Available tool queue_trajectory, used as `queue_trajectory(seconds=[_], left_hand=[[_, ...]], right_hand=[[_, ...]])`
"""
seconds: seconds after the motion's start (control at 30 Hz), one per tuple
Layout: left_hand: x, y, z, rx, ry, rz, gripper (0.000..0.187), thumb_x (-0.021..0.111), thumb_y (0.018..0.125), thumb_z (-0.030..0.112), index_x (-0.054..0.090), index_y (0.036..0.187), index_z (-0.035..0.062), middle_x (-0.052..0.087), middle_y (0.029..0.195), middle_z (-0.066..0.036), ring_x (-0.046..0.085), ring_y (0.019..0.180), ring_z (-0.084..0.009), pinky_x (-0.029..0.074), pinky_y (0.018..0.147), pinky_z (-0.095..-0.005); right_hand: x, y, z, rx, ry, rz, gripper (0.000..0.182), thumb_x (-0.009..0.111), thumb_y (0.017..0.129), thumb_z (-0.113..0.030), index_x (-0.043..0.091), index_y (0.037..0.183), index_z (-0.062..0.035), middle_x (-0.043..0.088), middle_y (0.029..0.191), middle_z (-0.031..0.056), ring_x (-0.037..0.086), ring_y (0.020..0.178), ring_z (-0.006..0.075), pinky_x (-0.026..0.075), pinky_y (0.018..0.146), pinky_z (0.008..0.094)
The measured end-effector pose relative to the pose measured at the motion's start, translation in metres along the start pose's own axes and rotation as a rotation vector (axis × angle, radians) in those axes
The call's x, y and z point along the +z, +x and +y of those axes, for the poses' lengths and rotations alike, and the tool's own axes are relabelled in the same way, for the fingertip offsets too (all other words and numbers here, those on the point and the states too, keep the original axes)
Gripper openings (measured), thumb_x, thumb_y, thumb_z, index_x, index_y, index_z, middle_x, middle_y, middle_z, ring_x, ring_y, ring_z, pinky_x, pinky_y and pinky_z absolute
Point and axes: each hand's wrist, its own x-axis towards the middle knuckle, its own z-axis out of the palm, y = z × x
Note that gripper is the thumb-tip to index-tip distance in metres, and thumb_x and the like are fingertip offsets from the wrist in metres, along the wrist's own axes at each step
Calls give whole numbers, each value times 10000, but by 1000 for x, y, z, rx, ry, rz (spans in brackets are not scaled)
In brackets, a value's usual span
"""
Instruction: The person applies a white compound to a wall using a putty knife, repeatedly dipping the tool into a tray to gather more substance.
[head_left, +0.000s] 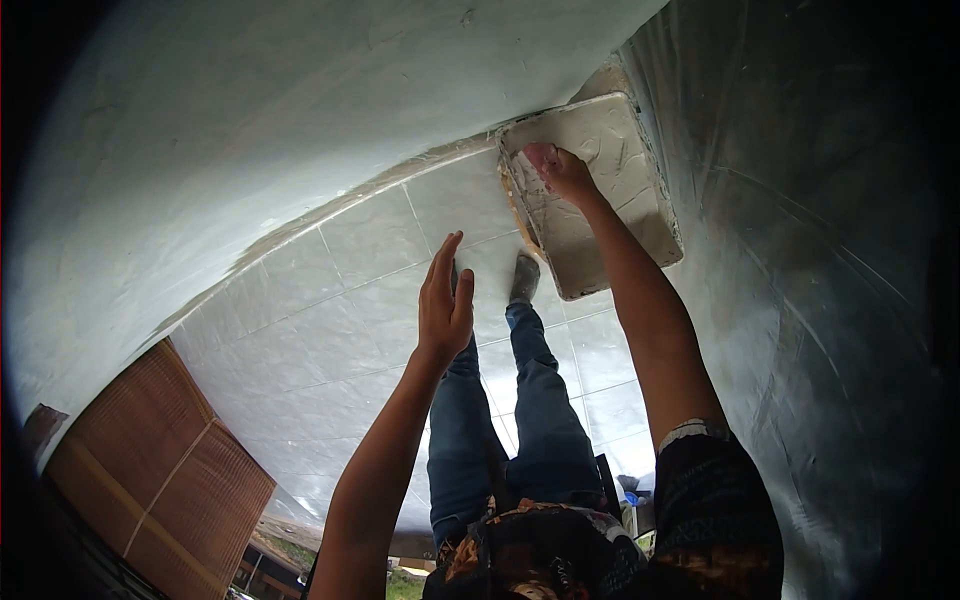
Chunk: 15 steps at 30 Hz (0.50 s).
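A rectangular tray (625, 245) of thick off-white paste lies at the upper right, its rim smeared with the same paste. My right hand (568, 178) is over the tray's left part, fingers curled closed around a small pinkish piece (540, 154). What that piece is I cannot make out; it is at or just above the paste. My left hand (443, 305) is raised in front of my legs, left of the tray. Its fingers are stretched out and together, the thumb apart, and it holds nothing.
A pale wall (300, 110) curves along the upper left, and a grey wall (780, 300) rises close on the right. Light floor tiles (370, 310) lie under my legs (545, 410). A brown slatted panel (165, 475) stands at the lower left.
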Motion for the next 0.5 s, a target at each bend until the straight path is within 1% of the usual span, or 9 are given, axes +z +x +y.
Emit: queue_trajectory(seconds=[0.07, 0.1, 0.17, 0.2, 0.27, 0.3, 0.37, 0.43, 0.5], left_hand=[[0, -2, -1, 6, -3, -1, 522, 407, 1036, 298, 420, 1427, -47, 481, 1438, -280, 415, 1383, -429, 324, 1142, -476], [-1, -2, -1, 9, -3, -3, 522, 409, 1036, 300, 420, 1428, -45, 481, 1438, -280, 416, 1382, -429, 326, 1141, -476], [-2, -3, 2, 9, -1, -3, 518, 412, 1036, 295, 420, 1429, -42, 482, 1437, -279, 416, 1383, -428, 327, 1141, -474], [-2, -4, 3, 2, -1, -7, 515, 415, 1035, 291, 419, 1431, -38, 484, 1436, -278, 415, 1383, -427, 327, 1140, -473], [-3, -5, 7, -2, 7, -7, 511, 417, 1034, 287, 419, 1432, -35, 483, 1437, -275, 416, 1384, -424, 326, 1141, -470], [-4, -5, 9, -5, 12, -10, 508, 419, 1034, 283, 420, 1432, -32, 483, 1438, -272, 416, 1384, -422, 325, 1142, -468], [-9, -6, 16, 6, 9, -1, 508, 418, 1034, 282, 419, 1433, -32, 482, 1441, -270, 416, 1384, -419, 324, 1143, -466], [-15, -3, 26, 22, -3, 12, 508, 418, 1034, 281, 418, 1434, -32, 480, 1444, -267, 416, 1385, -416, 324, 1143, -465], [-23, -4, 40, 53, -7, 41, 512, 411, 1035, 280, 411, 1441, -32, 472, 1452, -266, 413, 1389, -414, 321, 1145, -463]], right_hand=[[-4, -6, -5, 36, 115, -59, 452, 606, 895, -191, 558, 1292, 20, 694, 1080, 208, 710, 900, 300, 561, 795, 388], [-4, -7, -3, 32, 114, -56, 452, 606, 895, -191, 558, 1292, 20, 694, 1080, 208, 710, 900, 300, 561, 795, 388], [-1, -5, 17, -141, 15, 2, 404, 603, 925, -152, 558, 1289, 16, 691, 1050, 163, 696, 896, 236, 568, 737, 357], [-5, -4, 21, -145, 16, 5, 404, 603, 925, -152, 558, 1289, 16, 691, 1050, 163, 696, 896, 236, 568, 737, 357], [-15, -15, 19, 77, 319, -259, 385, 609, 947, -149, 548, 1300, -6, 664, 1064, 117, 665, 942, 200, 571, 770, 354], [-20, -24, 18, 72, 321, -255, 385, 609, 947, -149, 548, 1300, -6, 664, 1064, 117, 665, 942, 200, 571, 770, 354], [-30, -48, 14, 226, 710, -370, 415, 629, 955, -169, 518, 1334, -42, 637, 1111, 85, 638, 1005, 202, 562, 855, 400], [-41, -74, 1, 306, 795, -437, 472, 663, 938, -197, 491, 1357, -63, 617, 1176, 82, 637, 1025, 200, 542, 923, 421], [-47, -105, -11, 252, 1016, -484, 514, 713, 919, -302, 485, 1310, -57, 620, 1099, 55, 637, 1004, 172, 548, 910, 375]])
